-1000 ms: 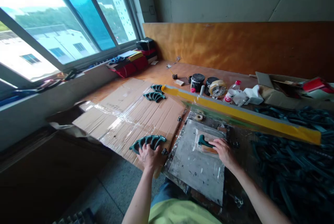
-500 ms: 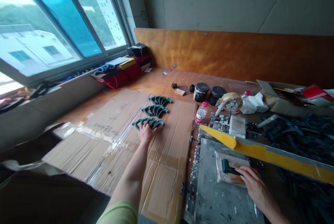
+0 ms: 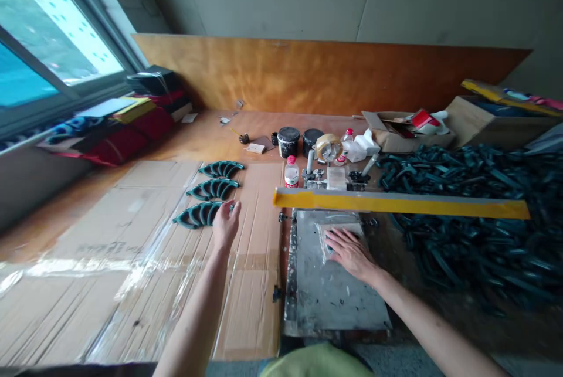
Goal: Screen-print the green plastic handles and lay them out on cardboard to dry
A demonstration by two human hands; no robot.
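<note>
Three fans of teal curved plastic pieces lie in a row on flattened cardboard (image 3: 132, 248): the far one (image 3: 221, 168), the middle one (image 3: 213, 188) and the near one (image 3: 197, 214). My left hand (image 3: 225, 224) hovers open just right of the near fan, fingertips at its end, holding nothing. My right hand (image 3: 349, 251) lies flat, fingers spread, on a pale pad at the top of a paint-stained grey plate (image 3: 334, 301). Whatever is under its palm is hidden.
A long yellow-taped bar (image 3: 396, 202) crosses just beyond the plate. A big heap of dark teal pieces (image 3: 461, 218) fills the right side. Behind stand a water bottle (image 3: 291, 172), two black jars (image 3: 288, 141), a tape roll (image 3: 329, 147) and cardboard boxes (image 3: 492, 119).
My left hand carried a fan of teal pieces from the near cardboard edge to the row, set it down as the third fan and let go. My right hand now covers the teal piece on the pad.
</note>
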